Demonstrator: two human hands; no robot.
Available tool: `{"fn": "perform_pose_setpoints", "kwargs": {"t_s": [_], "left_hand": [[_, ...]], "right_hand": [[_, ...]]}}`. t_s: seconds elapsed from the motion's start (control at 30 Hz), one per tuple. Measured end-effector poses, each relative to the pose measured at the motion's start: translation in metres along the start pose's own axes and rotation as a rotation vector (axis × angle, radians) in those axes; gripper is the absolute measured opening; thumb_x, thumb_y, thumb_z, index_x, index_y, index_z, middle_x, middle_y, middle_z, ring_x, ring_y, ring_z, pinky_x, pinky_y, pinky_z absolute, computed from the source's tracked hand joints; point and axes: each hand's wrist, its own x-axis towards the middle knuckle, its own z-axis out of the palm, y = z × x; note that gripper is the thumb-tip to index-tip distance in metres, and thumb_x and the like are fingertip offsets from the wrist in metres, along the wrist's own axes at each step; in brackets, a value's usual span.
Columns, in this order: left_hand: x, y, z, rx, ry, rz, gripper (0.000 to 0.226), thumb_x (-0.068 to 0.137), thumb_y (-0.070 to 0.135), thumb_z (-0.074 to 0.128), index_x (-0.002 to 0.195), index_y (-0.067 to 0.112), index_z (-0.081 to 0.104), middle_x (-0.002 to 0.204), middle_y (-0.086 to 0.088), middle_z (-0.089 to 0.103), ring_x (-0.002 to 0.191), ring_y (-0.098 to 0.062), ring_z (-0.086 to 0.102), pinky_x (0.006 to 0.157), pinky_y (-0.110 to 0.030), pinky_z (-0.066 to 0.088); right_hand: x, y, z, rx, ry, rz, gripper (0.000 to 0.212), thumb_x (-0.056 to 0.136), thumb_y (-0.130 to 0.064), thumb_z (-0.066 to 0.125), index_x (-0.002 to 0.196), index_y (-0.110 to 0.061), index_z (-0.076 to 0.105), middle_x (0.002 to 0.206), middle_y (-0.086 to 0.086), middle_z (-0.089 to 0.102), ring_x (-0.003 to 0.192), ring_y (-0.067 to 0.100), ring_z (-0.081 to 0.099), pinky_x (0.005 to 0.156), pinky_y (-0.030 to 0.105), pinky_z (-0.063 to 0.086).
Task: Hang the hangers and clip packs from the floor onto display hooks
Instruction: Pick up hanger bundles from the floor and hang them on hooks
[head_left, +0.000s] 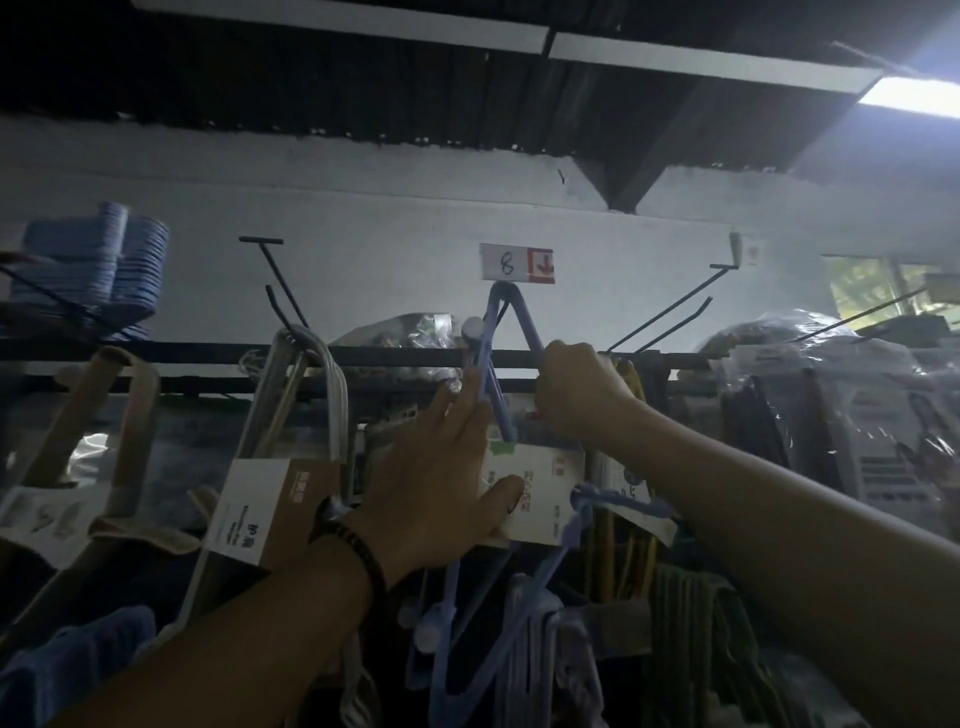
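Blue hanger pack (527, 325) is up at the display hook (500, 287), right under the price tag (517, 263) marked 8. So this is the hang-it step, mid-placement. The pack's top loop sits at the hook tip, but it's too dim to tell if it's actually over the wire or just touching.

Hands are apart, both on the pack. Right hand (576, 389) is curled tight round one slanted limb of the pack, up near the rail. Left hand (441, 483) is lower, thumb across the white card label (540, 493), fingers stretched up beside the blue plastic, taking the wt from below.

Next move, by the look of it: nudge the loop back along the hook, let it settle, then ease off both grips. It needs a steady lift, since grey hangers (311, 374) crowd the left side and yellow hangers (623, 545) hang just to the right, so snags are likely. Any packs left on the floor are out of shot.
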Motion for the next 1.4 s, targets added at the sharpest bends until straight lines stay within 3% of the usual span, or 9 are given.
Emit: {"fn": "perform_pose_setpoints", "kwargs": {"t_s": [0.17, 0.47, 0.57, 0.73, 0.9, 1.03, 1.1, 1.23, 1.4], "left_hand": [[0.020, -0.024, 0.029, 0.174, -0.112, -0.025, 0.089, 0.095, 0.070, 0.048, 0.162, 0.017, 0.024, 0.172, 0.006, -0.024, 0.160, -0.026, -0.007, 0.125, -0.057, 0.025], [0.034, -0.054, 0.061, 0.275, -0.222, -0.053, 0.111, 0.083, 0.054, 0.072, 0.166, 0.014, 0.009, 0.173, 0.002, -0.006, 0.159, -0.029, 0.011, 0.122, -0.056, 0.031], [0.026, -0.047, 0.045, 0.236, -0.240, -0.030, 0.096, 0.081, 0.062, 0.065, 0.158, 0.017, 0.031, 0.171, 0.001, 0.006, 0.156, -0.029, 0.017, 0.121, -0.055, 0.034], [-0.031, -0.016, -0.022, 0.128, -0.132, 0.006, 0.047, 0.095, 0.056, 0.058, 0.133, 0.028, 0.062, 0.153, -0.002, 0.048, 0.140, -0.024, 0.045, 0.111, -0.044, 0.046], [-0.149, -0.004, -0.118, 0.002, -0.136, -0.173, 0.033, 0.094, 0.065, 0.052, 0.108, 0.040, 0.070, 0.105, 0.015, 0.065, 0.093, -0.001, 0.060, 0.079, -0.029, 0.054], [-0.281, -0.018, -0.176, 0.117, -0.280, -0.351, 0.035, 0.093, 0.068, 0.049, 0.106, 0.040, 0.065, 0.104, 0.014, 0.066, 0.094, -0.004, 0.063, 0.081, -0.031, 0.056], [-0.359, -0.027, -0.202, 0.185, -0.376, -0.480, 0.034, 0.089, 0.070, 0.047, 0.106, 0.044, 0.060, 0.101, 0.014, 0.066, 0.097, -0.009, 0.067, 0.079, -0.033, 0.057], [-0.530, -0.037, -0.269, 0.239, -0.572, -0.794, 0.032, 0.089, 0.063, 0.052, 0.115, 0.046, 0.059, 0.106, 0.011, 0.071, 0.097, -0.014, 0.070, 0.080, -0.033, 0.059], [-0.740, -0.013, -0.358, 0.150, -0.740, -1.141, 0.043, 0.094, 0.070, 0.044, 0.103, 0.036, 0.068, 0.100, 0.013, 0.070, 0.083, -0.008, 0.065, 0.072, -0.033, 0.058]], "right_hand": [[0.021, 0.000, 0.050, -0.002, -0.158, -0.007, 0.025, 0.100, -0.014, 0.060, 0.120, 0.001, 0.061, 0.083, 0.003, 0.046, 0.068, 0.013, 0.053, 0.056, 0.021, 0.036], [0.046, -0.004, 0.109, 0.065, -0.264, 0.097, 0.035, 0.100, -0.023, 0.061, 0.131, -0.007, 0.057, 0.111, 0.012, 0.066, 0.088, 0.025, 0.063, 0.073, 0.037, 0.050], [0.036, -0.008, 0.095, 0.105, -0.277, 0.120, 0.038, 0.103, -0.040, 0.054, 0.122, -0.007, 0.057, 0.101, 0.009, 0.065, 0.082, 0.022, 0.065, 0.066, 0.037, 0.048], [0.006, -0.021, 0.012, 0.244, -0.164, 0.108, 0.031, 0.104, -0.038, 0.051, 0.091, -0.010, 0.054, 0.081, 0.006, 0.060, 0.064, 0.017, 0.061, 0.048, 0.027, 0.041], [-0.057, -0.087, -0.054, 0.500, -0.064, -0.050, 0.036, 0.101, -0.037, 0.052, 0.081, -0.013, 0.070, 0.074, 0.007, 0.075, 0.059, 0.021, 0.073, 0.063, 0.041, 0.063], [-0.148, -0.189, -0.066, 0.601, -0.074, -0.246, 0.029, 0.096, -0.037, 0.058, 0.076, -0.020, 0.070, 0.070, -0.004, 0.071, 0.068, 0.014, 0.068, 0.063, 0.028, 0.051], [-0.204, -0.251, -0.061, 0.677, -0.143, -0.349, 0.027, 0.096, -0.039, 0.062, 0.078, -0.021, 0.070, 0.072, -0.004, 0.067, 0.073, 0.016, 0.062, 0.067, 0.029, 0.043], [-0.327, -0.384, -0.058, 0.864, -0.290, -0.558, 0.021, 0.095, -0.040, 0.063, 0.082, -0.024, 0.066, 0.077, -0.003, 0.071, 0.075, 0.020, 0.068, 0.068, 0.036, 0.054], [-0.495, -0.531, -0.067, 1.039, -0.705, -0.811, 0.019, 0.098, -0.041, 0.063, 0.085, -0.028, 0.063, 0.077, -0.007, 0.067, 0.071, 0.010, 0.063, 0.066, 0.038, 0.056]]}}
